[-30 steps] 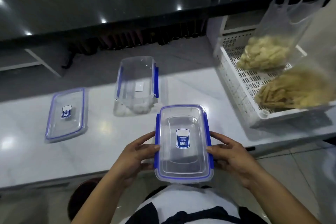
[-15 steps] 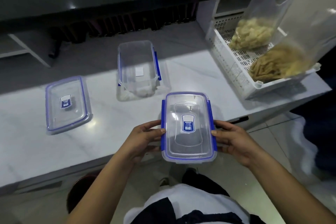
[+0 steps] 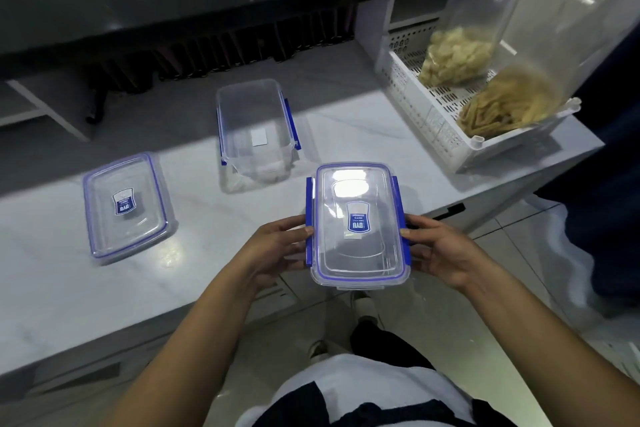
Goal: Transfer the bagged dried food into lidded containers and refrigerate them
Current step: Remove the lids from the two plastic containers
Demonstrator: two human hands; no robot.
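The lidded container (image 3: 357,225) is held between the two hands at the near edge of the white counter (image 3: 52,288), its near end overhanging that edge. The left hand (image 3: 277,246) grips the left long side, thumb on the lid rim and fingers curled beneath beside the blue clasp; the right hand (image 3: 440,253) grips the right long side likewise, thumb at the rim and fingers under the base. Neither hand holds anything else. The container appears empty, with clear walls and lid, and is judged light and rigid; the smooth plastic is probably slippery, so the two-sided hold at mid-length, clear of the clasp hinges, is sound. The clasps lie flat against the sides, so the lid appears latched and will need each clasp lifted at its lower edge. The long axis runs straight away from the person, lid upward, its label reading upside-down from here. Beyond the left hand stands an open container (image 3: 256,128), mouth up, long axis nearly parallel. Well to the left of the left hand lies a loose lid (image 3: 124,206), flat on the counter. Beyond and to the right of the right hand a white slotted basket (image 3: 446,135) holds two clear bags of dried food, a pale bag (image 3: 457,55) and a tan bag (image 3: 512,104). These are soft and light and may sag or spill if lifted low; the handles or neck are the place to take hold.
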